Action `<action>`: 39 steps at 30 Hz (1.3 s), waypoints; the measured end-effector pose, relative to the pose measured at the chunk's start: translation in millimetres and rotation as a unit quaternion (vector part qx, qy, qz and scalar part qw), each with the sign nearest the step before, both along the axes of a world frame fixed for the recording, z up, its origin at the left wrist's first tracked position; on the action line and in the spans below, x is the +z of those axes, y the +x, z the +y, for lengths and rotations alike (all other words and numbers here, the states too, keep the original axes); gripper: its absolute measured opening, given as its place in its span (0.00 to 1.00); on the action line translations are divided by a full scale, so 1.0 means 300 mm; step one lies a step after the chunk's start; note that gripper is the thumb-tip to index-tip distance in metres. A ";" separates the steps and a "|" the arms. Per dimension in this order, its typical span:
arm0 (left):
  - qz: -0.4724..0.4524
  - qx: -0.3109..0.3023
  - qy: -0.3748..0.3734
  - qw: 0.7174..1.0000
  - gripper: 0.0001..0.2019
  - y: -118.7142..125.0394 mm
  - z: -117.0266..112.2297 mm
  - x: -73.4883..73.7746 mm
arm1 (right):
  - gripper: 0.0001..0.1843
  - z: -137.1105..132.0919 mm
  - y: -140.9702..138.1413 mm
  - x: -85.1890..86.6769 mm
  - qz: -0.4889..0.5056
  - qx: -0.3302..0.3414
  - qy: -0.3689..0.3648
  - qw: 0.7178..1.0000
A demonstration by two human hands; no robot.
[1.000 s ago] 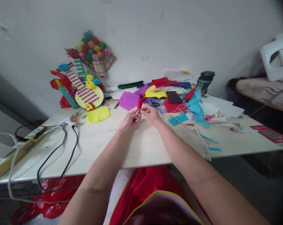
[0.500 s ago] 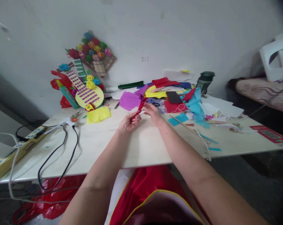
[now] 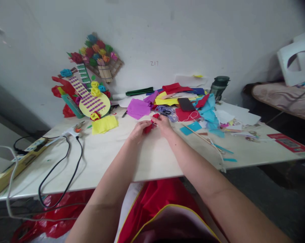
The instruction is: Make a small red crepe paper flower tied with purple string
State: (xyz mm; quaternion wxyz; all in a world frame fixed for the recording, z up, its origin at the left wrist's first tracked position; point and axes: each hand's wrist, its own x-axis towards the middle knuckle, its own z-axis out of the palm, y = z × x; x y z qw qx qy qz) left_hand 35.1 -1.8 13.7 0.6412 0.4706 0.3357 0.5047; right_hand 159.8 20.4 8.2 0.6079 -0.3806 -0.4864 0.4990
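**Two hands closed on a small red piece above the worktop**

The left hand (image 3: 139,130) and the right hand (image 3: 163,123) are near each other, and both are clamped with the fingers on one red piece (image 3: 148,128). This piece is between them, over the middle of the worktop (image 3: 157,158); the fingers cover a part of it, so its full shape I cannot tell. A thin white thing shows by the right fingers, too small to name.

Just behind the hands lie a purple sheet (image 3: 138,108) and, more to the right, a coil of pale violet cord (image 3: 169,113). A red sheet (image 3: 182,115) is partly under a dark flat object (image 3: 186,104). To the left, near the guitar-shaped craft (image 3: 95,104), lies yellow paper (image 3: 105,125).
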 end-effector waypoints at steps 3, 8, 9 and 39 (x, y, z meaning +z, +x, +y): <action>0.027 -0.003 0.015 1.000 0.11 0.005 0.003 -0.012 | 0.19 -0.002 -0.001 -0.002 -0.029 -0.034 0.007 0.999; 0.041 0.008 0.018 0.999 0.09 0.002 0.000 -0.009 | 0.19 -0.010 0.012 0.002 -0.037 0.017 0.004 0.999; 0.039 0.011 0.016 0.999 0.09 0.001 0.001 -0.009 | 0.19 -0.010 0.013 0.001 -0.039 0.028 0.002 0.999; 0.028 0.044 -0.088 0.995 0.08 0.017 0.008 0.012 | 0.19 -0.026 -0.008 0.001 -0.085 -0.032 0.000 0.996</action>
